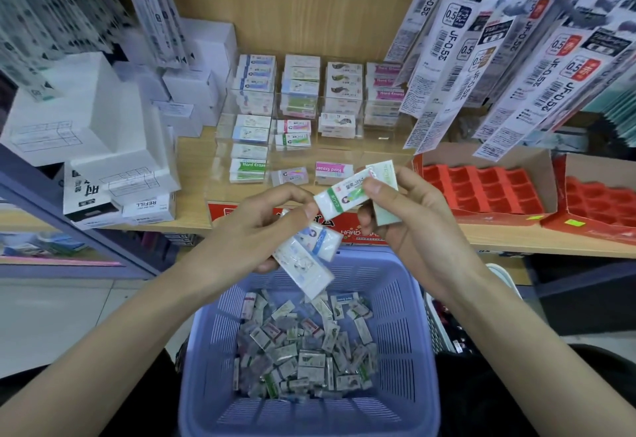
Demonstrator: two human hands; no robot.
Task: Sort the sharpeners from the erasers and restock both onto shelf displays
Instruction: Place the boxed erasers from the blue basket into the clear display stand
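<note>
Wooden shelf (pixel 192 161): carries a clear acrylic display (pixel 385 147), compartments filled with stacked erasers (pixel 299 92).
Lavender slotted basket (pixel 406 299), below the shelf edge: heap of loose erasers (pixel 299 350).
Left hand (pixel 261 223): grip closed on two white blue-printed erasers (pixel 306 257), above the basket.
Right hand (pixel 409 209): grip pinching a green-banded eraser (pixel 344 195) and a pale green eraser (pixel 387 195).

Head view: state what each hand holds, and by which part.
Left hand grips two blue erasers by their upper ends. Right hand pinches a green eraser at its right end, with a pale eraser behind it.
</note>
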